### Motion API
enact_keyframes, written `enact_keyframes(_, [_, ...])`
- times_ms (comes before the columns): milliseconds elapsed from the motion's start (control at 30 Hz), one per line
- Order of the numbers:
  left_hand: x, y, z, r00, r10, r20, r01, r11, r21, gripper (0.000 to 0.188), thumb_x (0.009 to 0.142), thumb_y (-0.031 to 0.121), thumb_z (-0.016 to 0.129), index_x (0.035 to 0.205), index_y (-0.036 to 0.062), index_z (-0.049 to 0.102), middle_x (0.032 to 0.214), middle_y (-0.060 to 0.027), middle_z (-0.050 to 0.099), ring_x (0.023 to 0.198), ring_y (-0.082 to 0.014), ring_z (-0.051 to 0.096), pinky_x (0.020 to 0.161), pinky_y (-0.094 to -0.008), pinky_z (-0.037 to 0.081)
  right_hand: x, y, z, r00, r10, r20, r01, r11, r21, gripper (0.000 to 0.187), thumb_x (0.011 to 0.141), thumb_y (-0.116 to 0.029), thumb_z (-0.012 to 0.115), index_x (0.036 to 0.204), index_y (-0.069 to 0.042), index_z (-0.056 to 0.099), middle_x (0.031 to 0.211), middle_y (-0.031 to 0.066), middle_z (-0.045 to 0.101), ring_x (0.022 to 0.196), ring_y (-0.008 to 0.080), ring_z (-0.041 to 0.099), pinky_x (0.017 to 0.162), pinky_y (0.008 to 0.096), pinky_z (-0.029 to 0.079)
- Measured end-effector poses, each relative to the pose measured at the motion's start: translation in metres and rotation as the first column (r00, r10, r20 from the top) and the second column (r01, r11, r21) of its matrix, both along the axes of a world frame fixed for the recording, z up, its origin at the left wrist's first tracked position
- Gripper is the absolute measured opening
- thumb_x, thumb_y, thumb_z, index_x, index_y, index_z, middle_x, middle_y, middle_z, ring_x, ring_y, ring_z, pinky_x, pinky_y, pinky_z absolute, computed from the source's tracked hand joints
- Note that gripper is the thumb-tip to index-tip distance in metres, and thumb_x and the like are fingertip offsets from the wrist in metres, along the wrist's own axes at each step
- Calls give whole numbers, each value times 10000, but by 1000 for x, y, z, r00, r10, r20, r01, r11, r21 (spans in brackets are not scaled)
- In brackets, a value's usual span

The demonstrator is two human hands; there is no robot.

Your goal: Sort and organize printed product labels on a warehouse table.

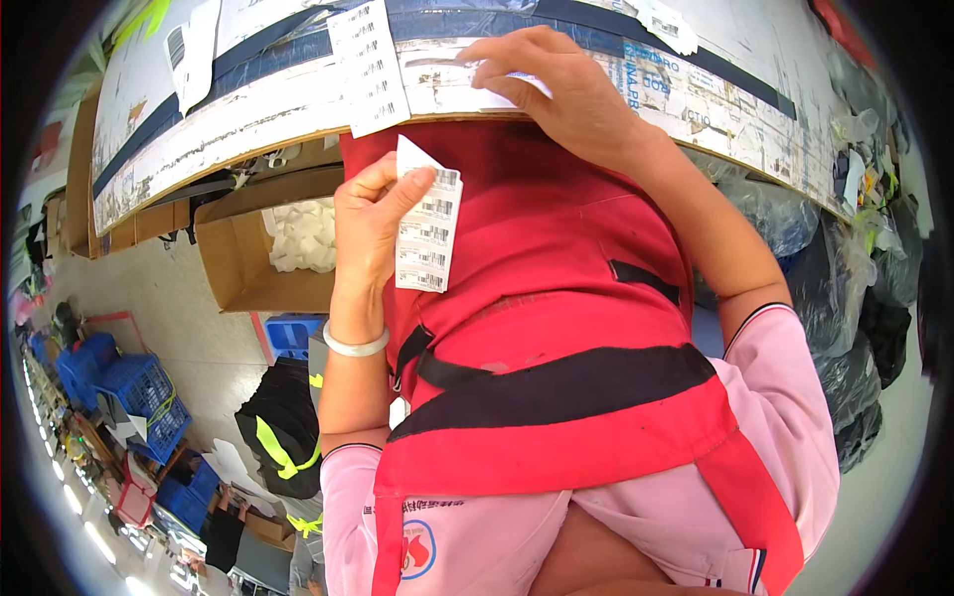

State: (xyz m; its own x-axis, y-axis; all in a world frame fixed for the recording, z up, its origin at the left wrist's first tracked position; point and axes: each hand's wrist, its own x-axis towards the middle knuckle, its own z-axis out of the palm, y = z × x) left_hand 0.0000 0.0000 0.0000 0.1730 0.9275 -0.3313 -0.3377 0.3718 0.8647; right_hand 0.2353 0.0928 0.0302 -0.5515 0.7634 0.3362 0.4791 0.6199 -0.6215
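My left hand (373, 217) pinches a folded sheet of white barcode labels (427, 238) in front of the red apron (556, 248). One corner of its backing is turned up above the thumb. My right hand (571, 87) is over the near part of the worktable (248, 124), fingers apart and slightly bent, with nothing visible between them. Below its fingers lies a flat white piece (502, 97), partly hidden. Between my hands, a longer strip of barcode labels (368, 70) lies on the table and overhangs its front edge.
Dark blue plastic-wrapped goods (437, 25) lie across the table's far side. More label sheets (194, 55) rest at the left. Under the table stands an open cardboard box (224, 253) with crumpled white paper. Clear plastic bags (835, 298) pile up at the right; blue crates (149, 397) stand left.
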Motion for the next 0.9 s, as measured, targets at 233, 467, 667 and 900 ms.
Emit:
enact_keyframes(233, [-4,-3,3,984,148,97,-137,984,-112,124,844,67,692,944,-6,673,814,-49,677,672,-75,609,602,-205,483,-13,7,-13,975,67,214,-90,991,100,299,926,-157,524,1222,-185,558,1092,121,621,1074,328,543,909,403,436])
enact_keyframes(467, [-3,-4,1,983,130,132,-116,987,-107,130,847,69,689,950,-8,671,809,-48,676,663,-75,609,596,-204,483,-15,11,-17,963,98,251,-105,994,17,307,944,-160,498,1242,-192,564,1148,123,579,1090,321,504,944,388,417])
enact_keyframes(667, [0,-5,0,986,104,129,-90,990,-113,134,849,72,687,955,-9,670,810,-46,675,669,-74,609,601,-201,481,-13,11,-21,971,98,220,-108,994,31,318,920,-102,515,1229,-158,567,1156,102,583,1105,322,487,957,394,404])
enact_keyframes(900, [-2,-6,-3,989,116,91,-104,986,-132,132,847,74,688,955,0,675,817,-43,678,675,-76,612,608,-207,484,2,10,13,975,-60,-212,45,996,-76,188,940,-168,572,1093,-66,611,975,91,641,882,234,608,799,294,476])
